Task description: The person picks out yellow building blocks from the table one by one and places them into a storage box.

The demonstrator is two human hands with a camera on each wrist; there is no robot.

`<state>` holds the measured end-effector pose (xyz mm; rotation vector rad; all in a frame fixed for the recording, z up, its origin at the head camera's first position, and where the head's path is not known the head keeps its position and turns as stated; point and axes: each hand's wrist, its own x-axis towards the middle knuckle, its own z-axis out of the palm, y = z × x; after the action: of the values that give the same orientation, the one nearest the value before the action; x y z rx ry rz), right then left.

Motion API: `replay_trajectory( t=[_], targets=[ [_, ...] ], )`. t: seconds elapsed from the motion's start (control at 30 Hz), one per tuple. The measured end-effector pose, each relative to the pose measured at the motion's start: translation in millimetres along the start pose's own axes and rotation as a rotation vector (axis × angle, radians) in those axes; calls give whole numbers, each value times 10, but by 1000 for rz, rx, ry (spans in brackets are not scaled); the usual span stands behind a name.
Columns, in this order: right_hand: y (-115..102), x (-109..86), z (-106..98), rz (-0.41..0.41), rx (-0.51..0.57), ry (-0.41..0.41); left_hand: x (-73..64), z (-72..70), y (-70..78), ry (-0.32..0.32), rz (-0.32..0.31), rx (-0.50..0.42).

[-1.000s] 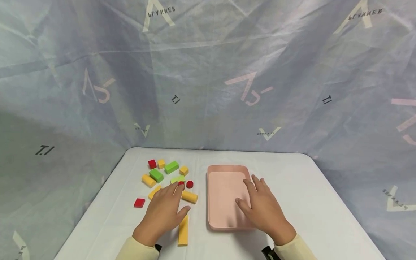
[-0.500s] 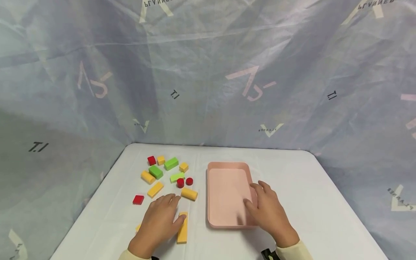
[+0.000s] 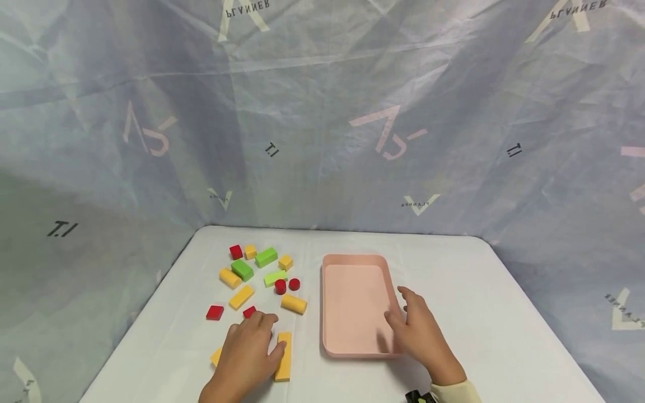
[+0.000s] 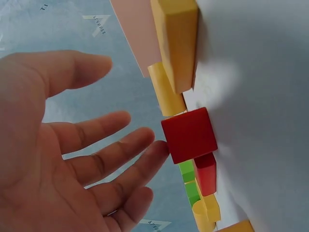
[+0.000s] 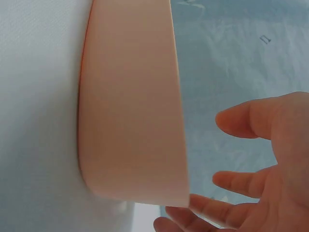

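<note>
My left hand (image 3: 247, 352) hovers low over the left side of the table, fingers spread and slightly bent, nothing held. Its thumb overlaps a long yellow block (image 3: 284, 366) in the head view; contact cannot be told. Just beyond its fingers a red block (image 3: 249, 312) shows, partly covered by the hand. The left wrist view has a fingertip against or in front of a red block (image 4: 189, 135). My right hand (image 3: 420, 333), loosely spread and holding nothing, is at the right rim of a pink tray (image 3: 326, 313). In the right wrist view, fingers lie close to the tray's corner.
Farther left and back lie several blocks: green ones (image 3: 266, 257), yellow cylinders (image 3: 294, 304), red round pieces (image 3: 280, 286), a red cube (image 3: 235, 252) and a flat red square (image 3: 214, 313). A yellow piece (image 3: 216, 356) peeks out left of the left hand. Grey fabric surrounds the white table (image 3: 433, 263).
My left hand has drawn back toward the near edge, uncovering several blocks and then a red one. My right hand has shifted right, from over the tray to its right rim.
</note>
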<state>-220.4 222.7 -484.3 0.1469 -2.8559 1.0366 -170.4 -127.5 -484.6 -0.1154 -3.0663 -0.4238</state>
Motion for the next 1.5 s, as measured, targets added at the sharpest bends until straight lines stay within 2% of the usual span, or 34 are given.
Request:
replay_trajectory(
  t=[0.27, 0.47, 0.6, 0.73, 0.87, 1.07, 1.3, 1.5],
  targets=[
    [131, 6, 88, 90, 168, -23, -84, 50, 0, -17, 0, 1],
    [193, -81, 147, 138, 209, -31, -169, 96, -48, -26, 15, -8],
    [184, -71, 141, 118, 196, -26, -182, 82, -56, -35, -5, -6],
    [162, 14, 151, 94, 162, -15, -166, 42, -54, -8, -14, 4],
    [170, 69, 165, 106, 130, -2, -157, 29, -53, 25, -3, 16],
    [203, 77, 181, 113, 110, 5, -154, 5, -78, 11, -5, 34],
    [241, 85, 200, 122, 92, 3, -181, -9, -132, 34, -13, 93],
    [275, 75, 204, 114, 100, 6, -276, 24, -164, -16, -77, 87]
  ],
)
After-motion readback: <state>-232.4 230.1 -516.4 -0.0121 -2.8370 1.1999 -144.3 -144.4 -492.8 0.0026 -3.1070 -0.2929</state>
